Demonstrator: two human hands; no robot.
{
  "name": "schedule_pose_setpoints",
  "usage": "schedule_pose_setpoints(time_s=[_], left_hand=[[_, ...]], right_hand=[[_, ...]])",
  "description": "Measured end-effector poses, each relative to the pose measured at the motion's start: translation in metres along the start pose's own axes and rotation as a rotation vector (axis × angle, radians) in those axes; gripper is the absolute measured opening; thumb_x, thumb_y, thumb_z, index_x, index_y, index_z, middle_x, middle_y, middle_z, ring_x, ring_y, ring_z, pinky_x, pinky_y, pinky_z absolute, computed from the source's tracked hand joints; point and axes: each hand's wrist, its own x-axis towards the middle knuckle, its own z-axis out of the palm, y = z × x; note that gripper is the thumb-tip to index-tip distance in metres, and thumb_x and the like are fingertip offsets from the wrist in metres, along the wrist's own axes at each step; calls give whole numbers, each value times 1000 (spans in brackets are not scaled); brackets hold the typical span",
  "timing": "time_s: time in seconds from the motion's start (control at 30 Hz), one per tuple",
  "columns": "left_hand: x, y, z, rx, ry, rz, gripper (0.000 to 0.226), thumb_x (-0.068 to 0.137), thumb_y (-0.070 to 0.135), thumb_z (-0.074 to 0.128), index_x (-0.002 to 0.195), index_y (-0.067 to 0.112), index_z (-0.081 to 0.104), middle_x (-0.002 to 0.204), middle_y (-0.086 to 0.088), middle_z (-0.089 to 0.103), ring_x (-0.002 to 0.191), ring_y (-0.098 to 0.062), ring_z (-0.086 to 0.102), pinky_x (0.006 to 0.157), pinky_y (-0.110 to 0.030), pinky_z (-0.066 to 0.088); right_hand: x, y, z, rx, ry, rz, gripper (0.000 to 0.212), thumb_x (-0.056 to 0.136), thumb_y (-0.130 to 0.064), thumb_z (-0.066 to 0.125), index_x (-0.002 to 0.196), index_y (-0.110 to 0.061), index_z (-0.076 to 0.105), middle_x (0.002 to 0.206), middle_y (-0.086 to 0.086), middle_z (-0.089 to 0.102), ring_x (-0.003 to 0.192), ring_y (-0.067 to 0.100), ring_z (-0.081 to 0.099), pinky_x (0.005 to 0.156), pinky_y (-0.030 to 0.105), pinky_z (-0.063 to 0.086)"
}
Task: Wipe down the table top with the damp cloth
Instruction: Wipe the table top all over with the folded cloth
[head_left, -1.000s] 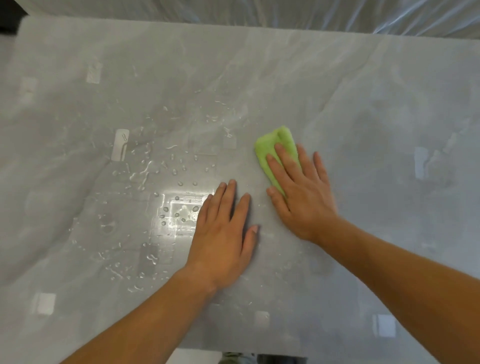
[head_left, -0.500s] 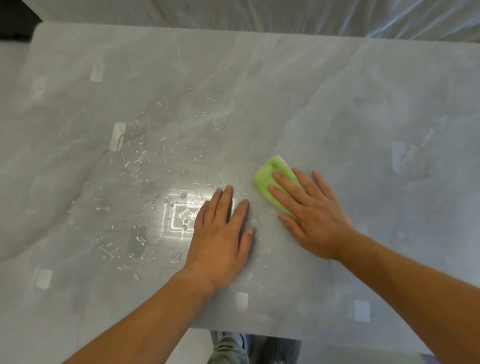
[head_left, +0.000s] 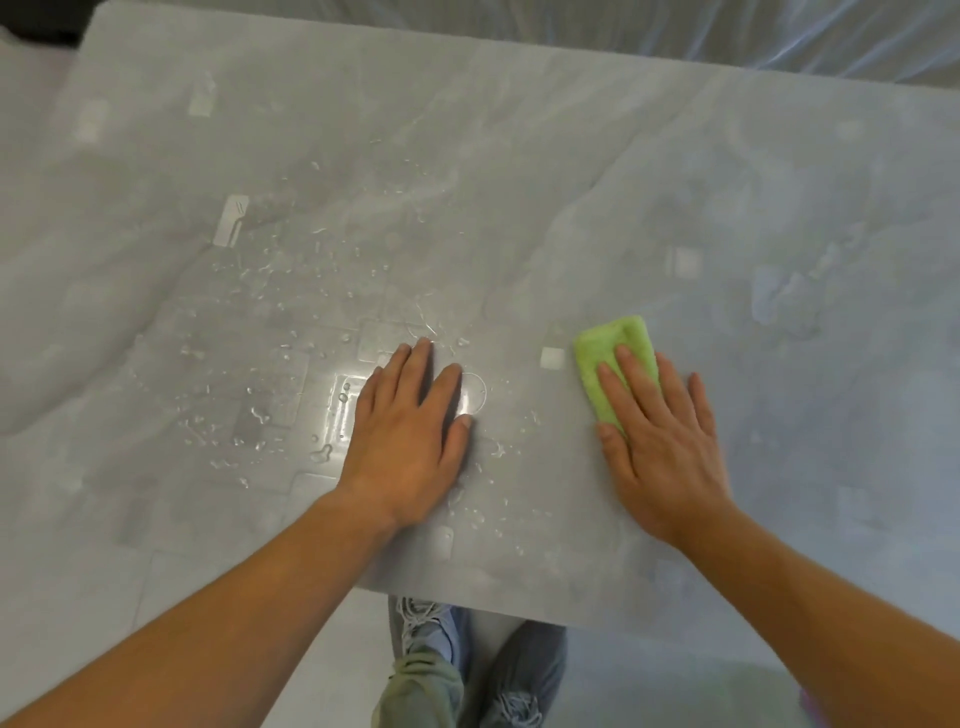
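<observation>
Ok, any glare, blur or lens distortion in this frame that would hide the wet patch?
Head view: one bright reflection on the table top just left of the left hand washes out a few droplets; the rest read clearly. Table edges bow from the wide lens. The cloth and right hand look sharp.

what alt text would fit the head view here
A person's right hand presses a green cloth flat on a grey table, with the left hand resting flat beside it. Water droplets lie scattered around and to the left of the left hand.
</observation>
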Motion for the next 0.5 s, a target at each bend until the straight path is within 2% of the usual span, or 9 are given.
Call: schedule_pose_setpoints(time_s=[0.1,0.13,0.2,0.27,0.33,0.4,0.5], left_hand=[[-8,-3,1,5,-25,-51,61,98,53,17,153,27,22,166,-8,1,153,-25,-6,122,-42,1],[-10,-4,1,11,-27,-63,61,98,52,17,153,27,20,166,-7,0,152,-24,-6,122,-41,0],[-14,-8,2,27,-26,-55,62,98,52,18,155,26,19,167,-7,-1,152,-23,-7,120,-39,-3],[-15,-12,2,15,-28,-39,63,98,52,18,156,26,20,167,-6,-1,152,-22,-8,120,-37,-4],[-14,-15,2,-9,-33,-36,63,99,55,16,156,28,18,167,-3,-3,152,-19,-11,119,-36,-6],[-15,-18,4,-37,-33,-28,63,99,57,15,156,30,16,167,0,-6,151,-16,-14,119,-35,-9],[-16,-25,5,-89,-26,10,62,100,55,19,156,28,20,167,1,-4,152,-15,-11,121,-35,-5]], right_hand=[[-16,-29,7,77,46,230,62,102,-50,19,160,-27,17,169,-3,6,154,32,5,124,48,-1],[-24,-42,11,70,34,211,63,102,-50,19,160,-26,15,169,-1,5,154,33,2,124,48,-2],[-40,-60,19,32,-24,51,62,103,-51,18,160,-26,14,169,0,4,155,33,-1,124,52,0],[-39,-62,20,-3,-60,-103,60,104,-50,19,160,-26,18,169,-2,8,155,33,3,123,56,6],[-13,-56,16,-11,-50,-113,58,104,-47,20,159,-27,22,168,-3,11,154,33,9,122,58,9],[29,-60,10,25,25,9,58,103,-45,17,159,-28,22,168,-4,11,154,33,10,123,57,6],[82,-88,7,96,87,181,58,104,-46,13,160,-29,13,169,-4,3,154,32,0,124,55,-1]])
